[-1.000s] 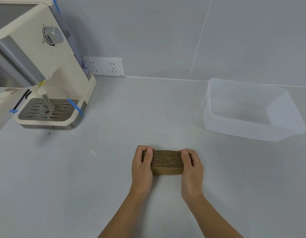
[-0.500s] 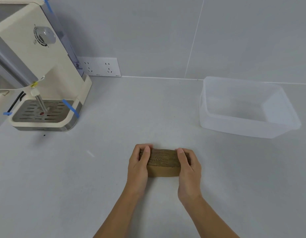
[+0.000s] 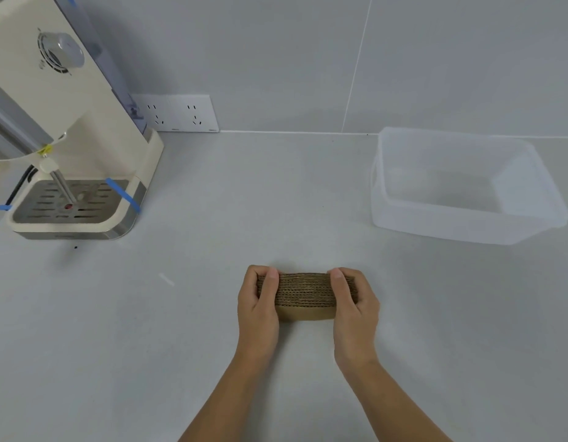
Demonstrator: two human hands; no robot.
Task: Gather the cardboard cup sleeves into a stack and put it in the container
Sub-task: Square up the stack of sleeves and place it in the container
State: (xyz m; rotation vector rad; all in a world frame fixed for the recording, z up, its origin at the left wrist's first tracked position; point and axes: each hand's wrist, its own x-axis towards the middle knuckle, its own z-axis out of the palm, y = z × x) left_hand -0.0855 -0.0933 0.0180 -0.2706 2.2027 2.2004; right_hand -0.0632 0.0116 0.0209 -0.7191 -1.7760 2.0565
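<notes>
Hands are pinching the stack of cup sleeves (image 3: pixel 305 296) from both ends, left hand (image 3: pixel 258 303) and right hand (image 3: pixel 354 303), near the middle of the counter (image 3: pixel 212 314). Sleeves are likely to fan out mid-carry if the squeeze is loosening before reaching the container (image 3: pixel 461 218), far right.

Bright, even, diffuse light; faint shadows only; no glare; slightly soft focus; wide-angle bending toward the edges.

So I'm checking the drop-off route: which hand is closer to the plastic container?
The right hand, gripping the right end of the sleeve stack. The container sits up and to the right; the left hand is farther.
</notes>
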